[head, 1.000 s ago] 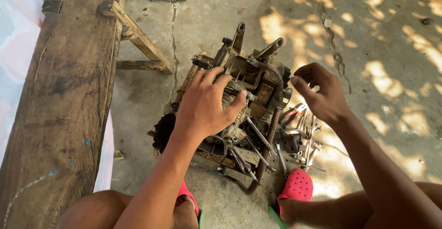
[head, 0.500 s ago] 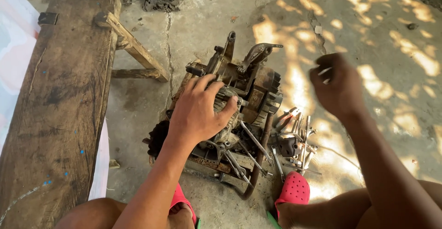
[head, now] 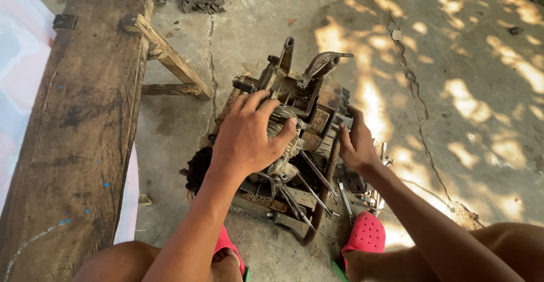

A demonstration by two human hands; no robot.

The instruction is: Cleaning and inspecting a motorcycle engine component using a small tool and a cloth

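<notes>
Between my knees, on the concrete floor [head: 453, 61]: one rusty engine block [head: 294, 140], greasy, resting on a dark frame.
Engine block, long axis: runs away from me and slightly to my right, from the bent bars near my feet to the upright lugs and curved lever [head: 323, 64] at the far end.
Left hand [head: 249, 137]: laid flat over the top of the finned cylinder part; fingers [head: 258, 103] spread apart and draped across the metal, thumb hooked round the right flank. Pressing, not clamped shut.
Right hand [head: 357, 146]: against the block's right side, fingers together and curled on the casing edge; whether they pinch a small part I cannot tell.
Nearer hand: both touch the block; the left covers its middle, the right only its flank.
Direction from fingers: the bulk of the block lies under my left palm and to the left of my right fingertips.
Loose rods and tools [head: 362, 194]: scattered on the floor just beside the block, below my right wrist.
Footwear: red clogs [head: 365, 234], near the block's near end.
Wooden worktop [head: 73, 129]: long plank bench to my left, well apart from the block.
</notes>
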